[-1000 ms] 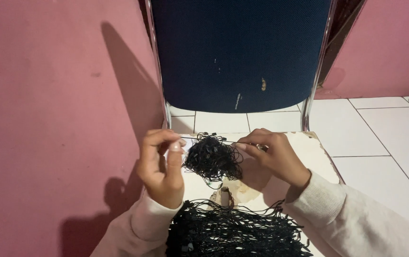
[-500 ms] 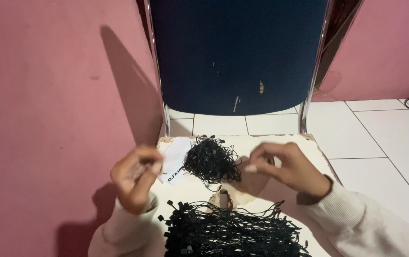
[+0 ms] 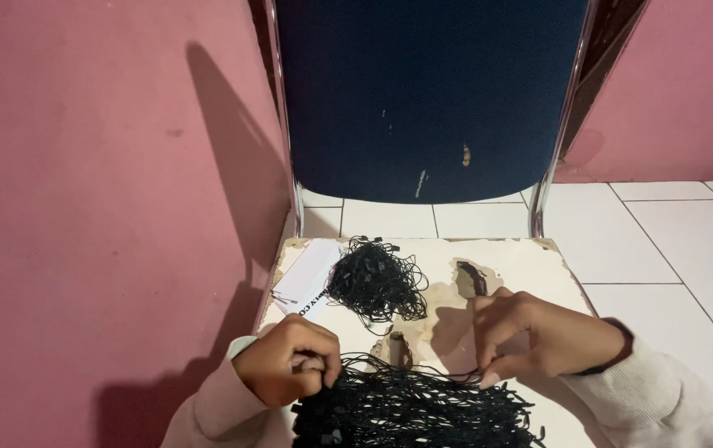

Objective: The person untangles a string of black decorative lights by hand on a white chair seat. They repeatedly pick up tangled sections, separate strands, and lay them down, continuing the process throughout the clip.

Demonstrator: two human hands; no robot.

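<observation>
A large bundle of black string loops point(image 3: 414, 406) lies at the near edge of a worn chair seat point(image 3: 531, 261). My left hand point(image 3: 288, 371) is closed at the bundle's left end, fingers curled against the strings. My right hand point(image 3: 539, 336) rests at the bundle's upper right, fingertips pinching a thin black strand. A smaller tangled pile of black strings point(image 3: 375, 282) sits farther back on the seat, apart from both hands.
White paper tags point(image 3: 307, 282) lie left of the small pile. The dark blue chair back point(image 3: 427, 95) stands upright behind the seat. A pink wall point(image 3: 99, 182) is close on the left, white floor tiles point(image 3: 671, 241) on the right.
Both hands have dropped from the small pile down to the large bundle near me. The small pile now lies alone on the seat.
</observation>
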